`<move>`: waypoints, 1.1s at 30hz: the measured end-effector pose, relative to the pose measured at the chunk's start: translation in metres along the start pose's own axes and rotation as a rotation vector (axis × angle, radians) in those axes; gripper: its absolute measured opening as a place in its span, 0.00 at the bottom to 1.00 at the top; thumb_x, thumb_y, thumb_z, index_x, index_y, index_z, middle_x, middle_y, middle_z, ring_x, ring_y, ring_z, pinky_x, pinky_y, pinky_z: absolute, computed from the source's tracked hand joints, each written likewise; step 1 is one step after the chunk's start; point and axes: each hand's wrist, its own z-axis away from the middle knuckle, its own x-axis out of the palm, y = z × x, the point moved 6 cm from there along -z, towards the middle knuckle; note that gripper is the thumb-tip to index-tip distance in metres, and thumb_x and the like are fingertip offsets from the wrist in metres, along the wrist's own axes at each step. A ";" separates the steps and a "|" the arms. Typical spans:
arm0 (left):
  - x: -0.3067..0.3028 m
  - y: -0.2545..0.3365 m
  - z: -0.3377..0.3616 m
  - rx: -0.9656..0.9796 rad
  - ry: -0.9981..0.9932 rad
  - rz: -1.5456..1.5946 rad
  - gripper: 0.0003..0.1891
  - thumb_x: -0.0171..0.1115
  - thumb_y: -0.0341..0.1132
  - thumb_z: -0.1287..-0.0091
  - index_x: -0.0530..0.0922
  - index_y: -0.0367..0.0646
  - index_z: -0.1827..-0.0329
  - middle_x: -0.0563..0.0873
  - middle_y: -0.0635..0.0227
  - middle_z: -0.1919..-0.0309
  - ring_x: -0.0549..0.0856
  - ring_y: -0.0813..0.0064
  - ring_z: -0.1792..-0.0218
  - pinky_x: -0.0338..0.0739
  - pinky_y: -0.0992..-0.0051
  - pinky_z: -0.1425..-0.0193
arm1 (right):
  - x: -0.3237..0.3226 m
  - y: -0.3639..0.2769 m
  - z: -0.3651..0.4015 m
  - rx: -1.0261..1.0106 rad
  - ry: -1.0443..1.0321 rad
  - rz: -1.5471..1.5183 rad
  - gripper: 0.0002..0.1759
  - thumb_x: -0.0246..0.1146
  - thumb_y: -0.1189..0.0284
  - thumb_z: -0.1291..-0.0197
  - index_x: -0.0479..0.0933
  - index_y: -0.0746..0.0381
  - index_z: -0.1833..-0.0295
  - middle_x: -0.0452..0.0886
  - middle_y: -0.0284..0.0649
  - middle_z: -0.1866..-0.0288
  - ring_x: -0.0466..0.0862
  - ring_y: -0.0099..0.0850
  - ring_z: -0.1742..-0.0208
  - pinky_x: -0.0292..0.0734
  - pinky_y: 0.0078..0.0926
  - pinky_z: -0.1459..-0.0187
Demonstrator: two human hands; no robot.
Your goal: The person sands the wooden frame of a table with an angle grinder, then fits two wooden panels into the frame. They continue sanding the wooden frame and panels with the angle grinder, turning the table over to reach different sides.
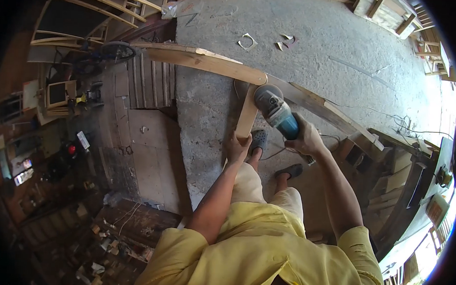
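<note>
My left hand is wrapped round the near end of a flat wooden board. The board's far end meets a long wooden beam that crosses in front of me. In my right hand is a teal angle grinder, gripped by its body. Its round disc overlaps the board's far end in this view, close to the beam. A dark cord trails from the tool near my right wrist.
A second long plank runs off to the right. Ring-shaped scraps lie on the concrete floor. At the left are wooden panels and a bicycle wheel. My clogs stand just below the work. Wooden frames stand at the upper right.
</note>
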 end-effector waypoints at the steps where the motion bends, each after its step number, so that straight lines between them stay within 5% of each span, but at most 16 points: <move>1: -0.002 0.002 0.000 0.020 0.009 0.005 0.31 0.74 0.50 0.46 0.76 0.38 0.46 0.85 0.47 0.56 0.85 0.43 0.54 0.80 0.51 0.49 | -0.003 0.004 0.001 0.013 0.011 0.000 0.44 0.74 0.68 0.66 0.71 0.61 0.36 0.83 0.56 0.53 0.84 0.54 0.49 0.77 0.44 0.47; 8: -0.003 0.004 -0.001 0.033 0.007 0.021 0.30 0.75 0.47 0.46 0.76 0.37 0.46 0.86 0.48 0.55 0.85 0.43 0.53 0.80 0.52 0.49 | -0.025 0.020 0.002 0.130 0.237 -0.108 0.48 0.75 0.66 0.66 0.67 0.64 0.32 0.82 0.59 0.49 0.84 0.53 0.47 0.77 0.43 0.44; 26: 0.003 -0.005 -0.002 0.015 -0.016 -0.045 0.29 0.74 0.48 0.45 0.76 0.39 0.46 0.86 0.49 0.55 0.85 0.44 0.54 0.80 0.51 0.49 | 0.010 0.011 0.019 0.094 0.307 -0.198 0.44 0.74 0.67 0.63 0.68 0.65 0.36 0.83 0.57 0.53 0.85 0.51 0.50 0.78 0.42 0.47; 28: 0.003 -0.007 0.000 -0.009 0.005 -0.099 0.29 0.75 0.49 0.45 0.76 0.39 0.47 0.86 0.48 0.57 0.86 0.44 0.56 0.80 0.51 0.50 | 0.012 0.021 0.031 0.205 0.328 -0.287 0.45 0.75 0.69 0.65 0.69 0.67 0.35 0.82 0.50 0.52 0.83 0.41 0.52 0.77 0.36 0.45; 33: 0.005 -0.008 -0.003 -0.008 -0.029 -0.051 0.34 0.74 0.54 0.46 0.76 0.32 0.50 0.85 0.42 0.59 0.85 0.40 0.56 0.80 0.50 0.51 | 0.004 0.033 0.021 0.175 0.419 -0.318 0.46 0.74 0.66 0.63 0.68 0.68 0.34 0.83 0.59 0.50 0.84 0.53 0.48 0.78 0.42 0.44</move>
